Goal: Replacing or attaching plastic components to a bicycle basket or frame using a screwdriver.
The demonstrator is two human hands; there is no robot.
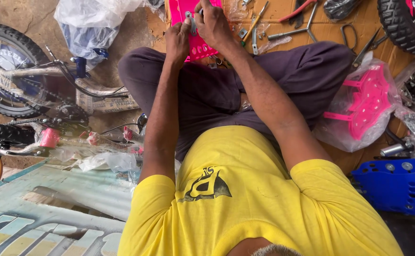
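Note:
I sit cross-legged on the floor in a yellow shirt and dark trousers. Both hands work on a pink plastic bicycle part (199, 45) in front of my knees. My left hand (177, 41) grips its left edge. My right hand (212, 23) presses a small grey metal bracket (191, 21) against the top of it. Whether the right hand also holds a tool is hidden by the fingers.
A small bicycle (32, 95) wrapped in clear plastic lies at the left. Loose tools, pliers (298, 10) and spanners (257, 21) lie on cardboard (321, 31) ahead. A bagged pink part (366, 102) and a blue plastic basket (397, 185) are at the right, a knobbly tyre (404, 23) at top right.

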